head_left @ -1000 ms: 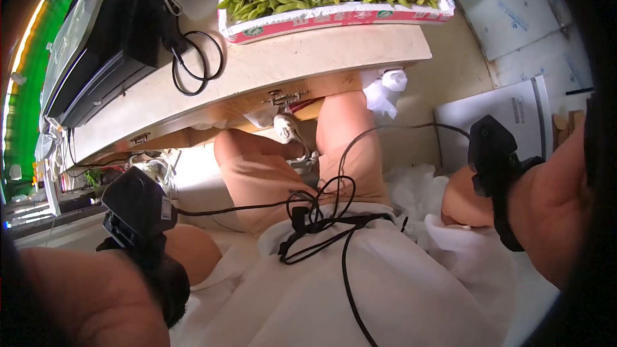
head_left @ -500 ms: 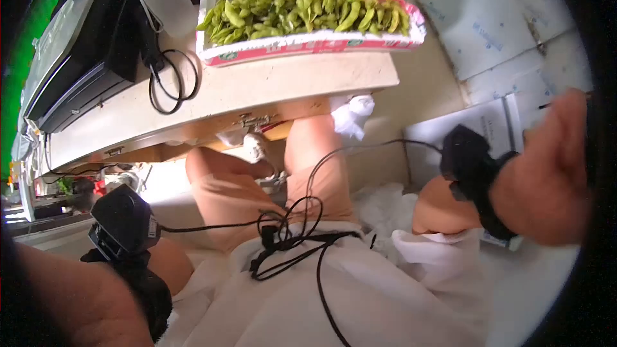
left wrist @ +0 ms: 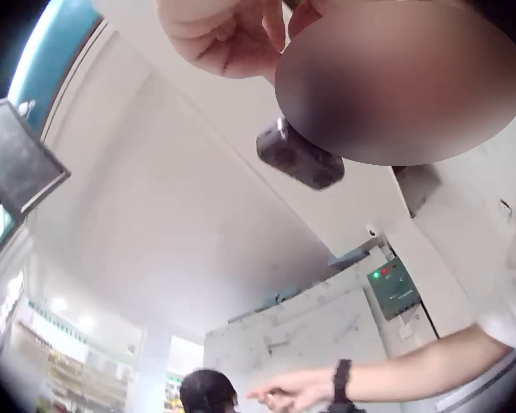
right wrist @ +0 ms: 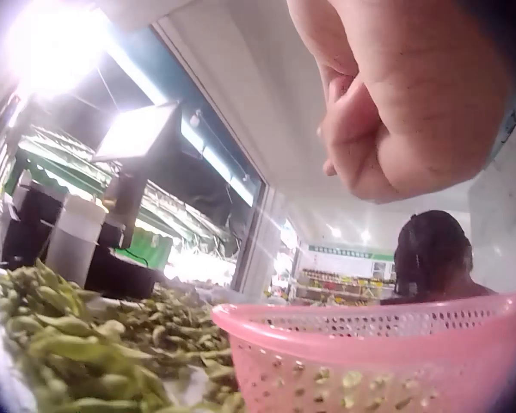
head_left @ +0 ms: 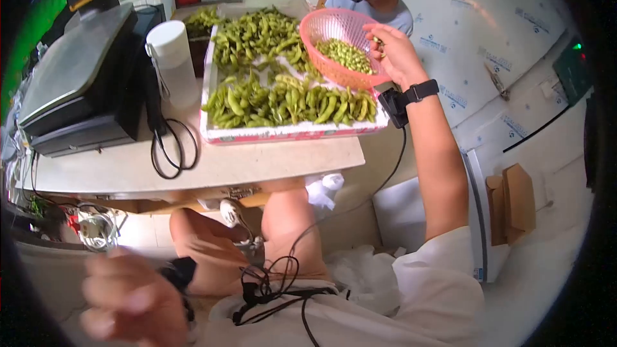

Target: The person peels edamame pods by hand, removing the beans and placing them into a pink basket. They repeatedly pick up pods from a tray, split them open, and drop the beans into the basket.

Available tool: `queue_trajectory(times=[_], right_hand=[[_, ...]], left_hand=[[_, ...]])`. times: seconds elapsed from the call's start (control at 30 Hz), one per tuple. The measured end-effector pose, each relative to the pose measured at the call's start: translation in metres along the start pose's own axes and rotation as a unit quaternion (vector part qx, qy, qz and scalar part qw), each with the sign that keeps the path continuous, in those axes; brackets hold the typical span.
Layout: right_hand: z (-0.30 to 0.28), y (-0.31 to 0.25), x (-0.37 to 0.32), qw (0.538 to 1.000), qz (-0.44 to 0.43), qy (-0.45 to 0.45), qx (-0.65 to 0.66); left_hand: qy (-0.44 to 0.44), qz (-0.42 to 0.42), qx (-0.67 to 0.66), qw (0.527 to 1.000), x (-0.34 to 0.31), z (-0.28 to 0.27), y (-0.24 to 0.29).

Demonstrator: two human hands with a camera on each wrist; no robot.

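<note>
**Right hand's made it up to the pink basket**

Since half a second ago the right hand (head_left: 393, 51) has swung up from beside the lap to the right end of the counter (head_left: 257, 162), and the head view has tipped up with it.

Biggest first. The counter carries a black scale (head_left: 77, 83) at its left end and a white canister (head_left: 170, 58) next to it. The tray of pods (head_left: 283, 99) sits flush with the near right corner, I'd guess so it's in easy reach from the seat. The pink basket (head_left: 337, 48) rests tilted on top of the pods at the tray's far right, with shelled beans (head_left: 347, 56) in it. That keeps it right where the shelling happens.

The right hand is at the basket's right rim with its fingers (right wrist: 396, 112) curled in tight. It looks like a pinch on something small, but I can't tell what. The left hand (head_left: 132, 299) is low by the knee and blurred, with its fingers loosely curled and nothing in them that I can see.

For room to move, there's bare counter along the near edge in front of the tray. The only thing there is a looped cable (head_left: 170, 148) near the scale. Past the right edge it's open floor.
</note>
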State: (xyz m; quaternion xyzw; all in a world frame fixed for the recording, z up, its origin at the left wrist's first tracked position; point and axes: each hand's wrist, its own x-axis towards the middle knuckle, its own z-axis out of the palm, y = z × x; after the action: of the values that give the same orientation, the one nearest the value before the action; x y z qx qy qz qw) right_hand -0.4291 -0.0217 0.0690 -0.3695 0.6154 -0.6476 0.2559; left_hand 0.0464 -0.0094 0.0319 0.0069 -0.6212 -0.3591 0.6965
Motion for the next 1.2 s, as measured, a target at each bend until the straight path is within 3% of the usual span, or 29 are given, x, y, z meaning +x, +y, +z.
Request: queue_trajectory(times=[0.03,0.07,0.13,0.27,0.47,0.53,0.6,0.67,0.73,0.8,0.83,0.93,1.13,1.2], right_hand=[[-0.001,0.003,0.009,0.999,0.021,0.022,-0.025],[-0.001,0.004,0.014,0.999,0.015,0.023,-0.024],[-0.003,0.006,0.024,0.997,0.053,0.055,-0.018],[-0.019,0.016,0.05,0.987,0.087,0.07,-0.116],[-0.016,0.033,0.058,0.989,0.042,0.049,-0.13],[-0.001,0.021,0.046,0.963,0.057,0.093,-0.246],[0.008,0.019,0.048,0.959,0.028,0.09,-0.268],[0.023,0.009,0.047,0.931,-0.006,-0.052,-0.361],[0.068,-0.017,0.03,0.91,-0.05,-0.07,-0.406],[0.101,-0.027,0.027,0.788,-0.165,-0.21,-0.555],[0.119,-0.029,0.028,0.79,-0.165,-0.209,-0.553],[0.165,-0.025,0.047,0.705,-0.176,-0.281,-0.627],[0.23,-0.011,0.083,0.627,-0.017,-0.291,-0.722],[0.233,0.026,0.115,0.644,-0.013,-0.295,-0.705]], left_hand=[[-0.028,-0.114,-0.001,0.993,-0.013,0.001,0.005],[-0.056,-0.057,0.088,0.993,-0.017,0.01,-0.009],[-0.089,-0.125,0.08,0.985,-0.04,0.002,-0.016],[-0.036,-0.24,0.026,0.97,-0.083,-0.01,-0.014],[0.002,-0.27,0.063,0.961,-0.097,-0.027,-0.011],[0.01,-0.267,0.063,0.961,-0.098,-0.032,-0.011],[0.013,-0.265,0.067,0.962,-0.099,-0.035,-0.011],[0.019,-0.276,0.064,0.959,-0.102,-0.039,-0.012],[0.015,-0.267,0.068,0.961,-0.101,-0.04,-0.015],[0.013,-0.266,0.063,0.962,-0.101,-0.039,-0.017],[0.003,-0.268,0.069,0.961,-0.102,-0.041,-0.018],[0.014,-0.268,0.07,0.961,-0.1,-0.041,-0.019],[0.068,-0.258,0.045,0.963,-0.103,-0.055,-0.022],[0.065,-0.27,0.057,0.959,-0.101,-0.06,-0.023]])
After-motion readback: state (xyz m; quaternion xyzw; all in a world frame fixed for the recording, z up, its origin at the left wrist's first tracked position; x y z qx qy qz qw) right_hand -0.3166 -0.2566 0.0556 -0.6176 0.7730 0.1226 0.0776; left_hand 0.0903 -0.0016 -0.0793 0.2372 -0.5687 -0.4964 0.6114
